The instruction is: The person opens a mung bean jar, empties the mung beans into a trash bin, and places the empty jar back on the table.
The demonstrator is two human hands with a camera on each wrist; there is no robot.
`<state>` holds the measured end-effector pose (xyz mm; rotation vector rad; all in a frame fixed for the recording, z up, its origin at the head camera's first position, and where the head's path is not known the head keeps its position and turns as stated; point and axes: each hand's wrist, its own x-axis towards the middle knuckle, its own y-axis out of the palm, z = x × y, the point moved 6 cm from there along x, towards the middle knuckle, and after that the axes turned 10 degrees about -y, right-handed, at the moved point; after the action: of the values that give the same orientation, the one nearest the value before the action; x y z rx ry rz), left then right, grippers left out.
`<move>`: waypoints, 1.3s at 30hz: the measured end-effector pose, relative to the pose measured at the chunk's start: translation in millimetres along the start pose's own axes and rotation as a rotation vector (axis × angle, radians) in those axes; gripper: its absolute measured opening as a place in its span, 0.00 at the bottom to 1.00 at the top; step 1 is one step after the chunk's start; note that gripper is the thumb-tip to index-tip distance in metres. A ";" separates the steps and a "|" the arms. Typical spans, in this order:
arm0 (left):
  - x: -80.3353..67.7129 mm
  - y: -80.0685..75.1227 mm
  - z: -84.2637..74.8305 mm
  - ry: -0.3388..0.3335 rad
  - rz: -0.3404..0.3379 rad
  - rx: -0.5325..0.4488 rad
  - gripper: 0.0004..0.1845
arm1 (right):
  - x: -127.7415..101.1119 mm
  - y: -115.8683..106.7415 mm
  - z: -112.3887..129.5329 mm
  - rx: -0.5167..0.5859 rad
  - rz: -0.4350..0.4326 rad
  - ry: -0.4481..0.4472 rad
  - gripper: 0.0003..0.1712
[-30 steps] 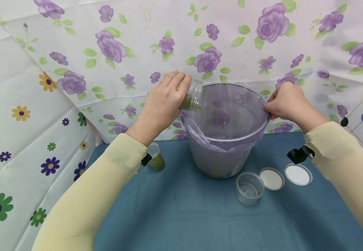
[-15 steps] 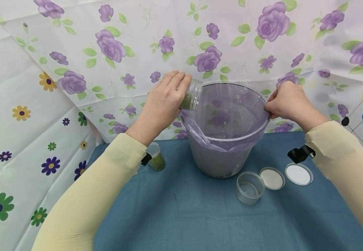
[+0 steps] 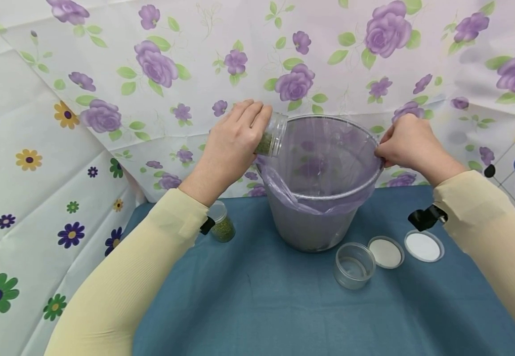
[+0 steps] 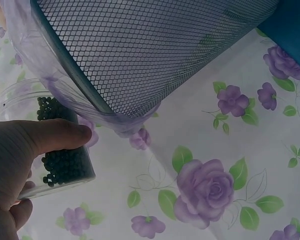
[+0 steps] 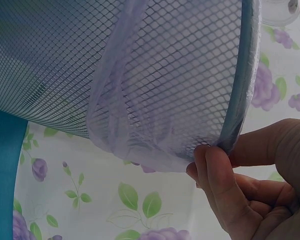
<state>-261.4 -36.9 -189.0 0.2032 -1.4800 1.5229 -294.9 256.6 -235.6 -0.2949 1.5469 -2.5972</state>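
In the head view my left hand [image 3: 238, 138] grips a clear jar [image 3: 277, 133] of small green beans, tipped on its side with its mouth at the left rim of a mesh bin [image 3: 315, 232]. The left wrist view shows dark-looking beans [image 4: 65, 167] still lying along the jar's lower wall. A thin purple bag [image 3: 279, 190] lines the bin and folds over its rim. On the far side my right hand [image 3: 410, 143] pinches the rim and bag between thumb and fingers, seen closely in the right wrist view, where the bag [image 5: 135, 135] hangs outside the mesh.
A second jar of green beans [image 3: 223, 228], with its lid on, stands behind my left wrist. Before the bin sit an uncovered clear tub [image 3: 354, 267] and two round white lids [image 3: 385, 253]. Blue cloth [image 3: 257, 306] covers the table; flowered sheets [image 3: 195, 64] hang behind.
Both hands hold nearly the same positions. A few beans at the jar's mouth a second ago are no longer seen there.
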 end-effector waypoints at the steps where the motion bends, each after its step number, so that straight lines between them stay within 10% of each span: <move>1: 0.1 -0.2 -0.3 0.001 -0.001 0.000 0.26 | 0.0 -0.1 0.1 0.000 0.000 0.000 0.13; 39: 0.2 -0.8 -2.5 0.010 -0.027 0.014 0.22 | -1.8 -0.3 1.2 0.013 -0.015 -0.005 0.13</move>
<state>-259.8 -34.9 -189.0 0.2228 -1.4538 1.5111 -292.9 256.1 -235.0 -0.3120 1.5311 -2.6147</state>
